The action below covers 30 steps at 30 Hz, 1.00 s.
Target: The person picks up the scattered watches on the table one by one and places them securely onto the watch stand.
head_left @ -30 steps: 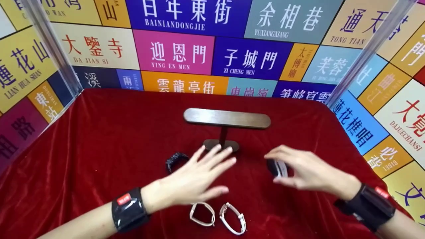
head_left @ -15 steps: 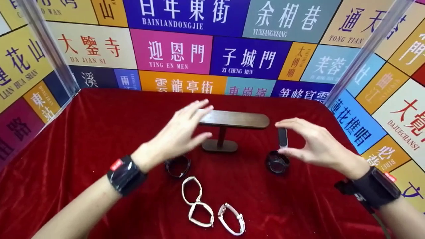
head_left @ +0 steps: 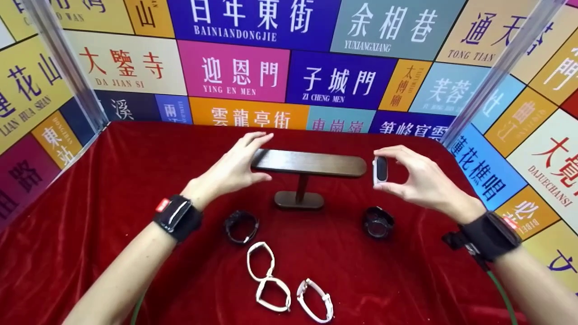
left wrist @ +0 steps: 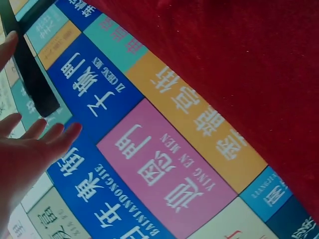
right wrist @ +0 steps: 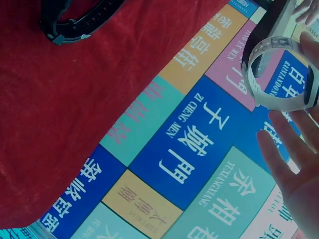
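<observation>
My right hand (head_left: 420, 180) pinches a fitness band (head_left: 380, 169) with a pale strap and a dark screen, thumb below and fingers above. It is held up beside the right end of a dark wooden T-shaped stand (head_left: 311, 163). From the right wrist, the looped strap (right wrist: 281, 102) overlaps the end of the stand's bar (right wrist: 264, 25). At the bar's left end is my left hand (head_left: 230, 169), thumb and fingers spread apart around it. In the left wrist view, the dark bar (left wrist: 37, 84) shows between thumb and fingers, with a gap to the fingertips.
Beside the stand's foot (head_left: 299, 200), a black watch (head_left: 241, 227) lies to the left and another black watch (head_left: 378, 222) to the right. Nearer are two cream bands (head_left: 260, 259) and a pinkish-white watch (head_left: 314, 300). Red cloth (head_left: 180, 271) covers the table; printed panels (head_left: 235, 70) stand behind.
My right hand has raised the fitness band from near the right black watch to the bar's height. My left hand has moved from before the stand's foot to the bar's left end.
</observation>
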Motion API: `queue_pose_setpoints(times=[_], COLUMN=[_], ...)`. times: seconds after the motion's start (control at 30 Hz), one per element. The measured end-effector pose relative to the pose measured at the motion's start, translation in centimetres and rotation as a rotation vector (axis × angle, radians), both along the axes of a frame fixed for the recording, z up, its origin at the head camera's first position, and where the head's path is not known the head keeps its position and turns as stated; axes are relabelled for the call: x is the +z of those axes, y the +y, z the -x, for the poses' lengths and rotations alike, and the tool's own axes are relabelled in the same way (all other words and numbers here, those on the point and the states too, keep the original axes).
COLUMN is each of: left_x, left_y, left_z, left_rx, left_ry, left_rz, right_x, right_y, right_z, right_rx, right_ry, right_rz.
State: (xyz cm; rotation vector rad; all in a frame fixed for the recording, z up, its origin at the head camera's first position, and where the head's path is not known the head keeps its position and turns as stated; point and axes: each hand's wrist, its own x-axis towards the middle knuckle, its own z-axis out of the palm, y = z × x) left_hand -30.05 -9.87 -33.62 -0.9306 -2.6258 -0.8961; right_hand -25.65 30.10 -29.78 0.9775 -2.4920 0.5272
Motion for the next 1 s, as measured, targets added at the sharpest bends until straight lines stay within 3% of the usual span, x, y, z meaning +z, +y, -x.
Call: queue_pose_setpoints(times=[0.43, 0.73, 1.0], left_x=[-0.3, -0.4, -0.4], left_y=[-0.1, 0.1, 0.0], left_z=[0.5, 0.5, 0.4], left_rx=[-0.008, -0.02, -0.019], left_ry=[0.041, 0.054, 0.045], left_rz=[-0.045, -0.048, -0.05], right_x=[-1.6, -1.9, -1.9], right_y=[-2.2, -2.9, -3.8], right_z=[3.1, 3.4, 3.8], right_rx=[0.038, -0.007, -0.013], right_ry=[-0.138, -0.245, -0.24], right_rz=[0.013, 0.048, 0.032])
